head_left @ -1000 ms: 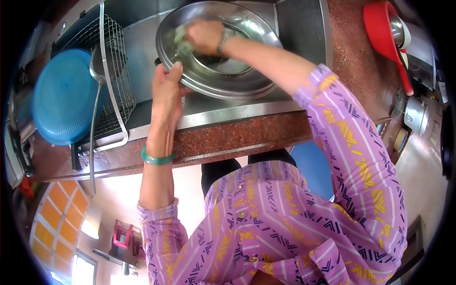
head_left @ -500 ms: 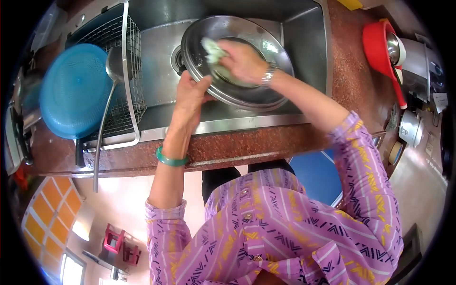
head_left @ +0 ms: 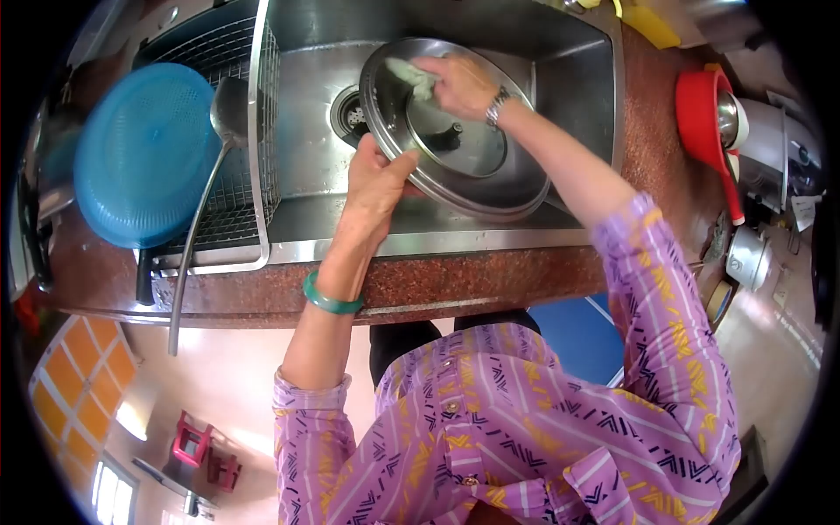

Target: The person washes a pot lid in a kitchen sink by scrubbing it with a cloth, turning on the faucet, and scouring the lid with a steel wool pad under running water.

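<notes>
Over the sink (head_left: 311, 166), a large round steel pan lid (head_left: 516, 188) is held tilted; a dark knob shows within the round panel at its middle. My left hand (head_left: 381, 175) grips the lid's near-left rim, thumb on top and fingers mostly hidden beneath. Against the lid's far upper-left inner side, my right hand (head_left: 464, 86) presses a crumpled pale green-white cloth (head_left: 411, 77). A green bangle circles my left wrist, and a metal watch band circles my right.
Left of the sink basin stands a wire dish rack (head_left: 229, 184) with a blue plastic basket (head_left: 144, 153) and a long-handled ladle (head_left: 210, 166). The drain (head_left: 348, 114) lies beside the lid. A red pan (head_left: 700, 114) rests on the right counter, a lidded metal pot (head_left: 748, 256) nearby.
My right hand has moved the cloth slightly up and right across the lid. The whole view has shifted a little, with the lid and left hand appearing farther right.
</notes>
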`<state>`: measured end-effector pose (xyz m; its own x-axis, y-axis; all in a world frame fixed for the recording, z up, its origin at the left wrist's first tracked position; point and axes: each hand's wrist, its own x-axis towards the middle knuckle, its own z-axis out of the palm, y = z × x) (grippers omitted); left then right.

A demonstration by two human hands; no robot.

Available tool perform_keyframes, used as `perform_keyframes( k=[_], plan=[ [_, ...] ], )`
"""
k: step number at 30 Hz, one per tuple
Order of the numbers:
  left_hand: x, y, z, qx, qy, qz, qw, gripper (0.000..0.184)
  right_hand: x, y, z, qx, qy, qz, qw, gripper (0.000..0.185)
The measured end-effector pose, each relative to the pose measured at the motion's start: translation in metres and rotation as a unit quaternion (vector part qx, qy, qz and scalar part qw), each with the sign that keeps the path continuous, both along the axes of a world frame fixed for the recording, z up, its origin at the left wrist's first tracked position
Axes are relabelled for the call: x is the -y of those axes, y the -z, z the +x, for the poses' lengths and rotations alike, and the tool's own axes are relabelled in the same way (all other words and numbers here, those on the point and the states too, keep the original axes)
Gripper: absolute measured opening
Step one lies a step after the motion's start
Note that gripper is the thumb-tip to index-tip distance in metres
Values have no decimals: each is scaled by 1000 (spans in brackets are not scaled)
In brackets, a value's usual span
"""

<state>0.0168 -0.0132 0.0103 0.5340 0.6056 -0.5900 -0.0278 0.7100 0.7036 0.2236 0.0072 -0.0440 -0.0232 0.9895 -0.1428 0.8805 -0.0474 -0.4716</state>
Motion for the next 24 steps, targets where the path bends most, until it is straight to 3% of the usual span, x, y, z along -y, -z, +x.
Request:
perform_keyframes(
  k=[1,3,5,7,11,13,14,17,19,21,24],
  plan=[
    [0,0,-1,0,-5,-1,1000,25,4,-16,-15,-62,-4,73,995,41],
    [2,1,-1,-3,6,2,1000,24,-1,-42,-40,-98,-49,72,991,46],
    [3,1,-1,-2,-2,3,1000,23,-14,-51,-53,-78,-92,34,992,47],
    [4,4,-3,-18,7,10,1000,21,-38,-38,-48,60,-88,16,994,39],
    [5,-1,0,-30,5,20,999,21,-78,10,-13,87,-4,-44,995,34],
    [4,-4,-2,-39,5,19,999,22,-83,-7,-19,64,-62,-85,992,35],
    [3,-3,-2,-37,1,18,999,22,-69,-38,-32,14,-164,-38,986,35],
    [3,2,-3,-17,-14,10,1000,20,-37,-64,-54,19,-183,-47,982,38],
    [3,4,-2,-19,-2,15,1000,21,-41,-51,-43,-4,-158,-47,986,40],
    [4,2,-1,-27,-4,17,999,20,-55,-22,-29,53,-68,-3,996,41],
    [0,1,-2,-25,-11,3,1000,19,-74,12,-6,39,48,-122,991,43]
  ],
)
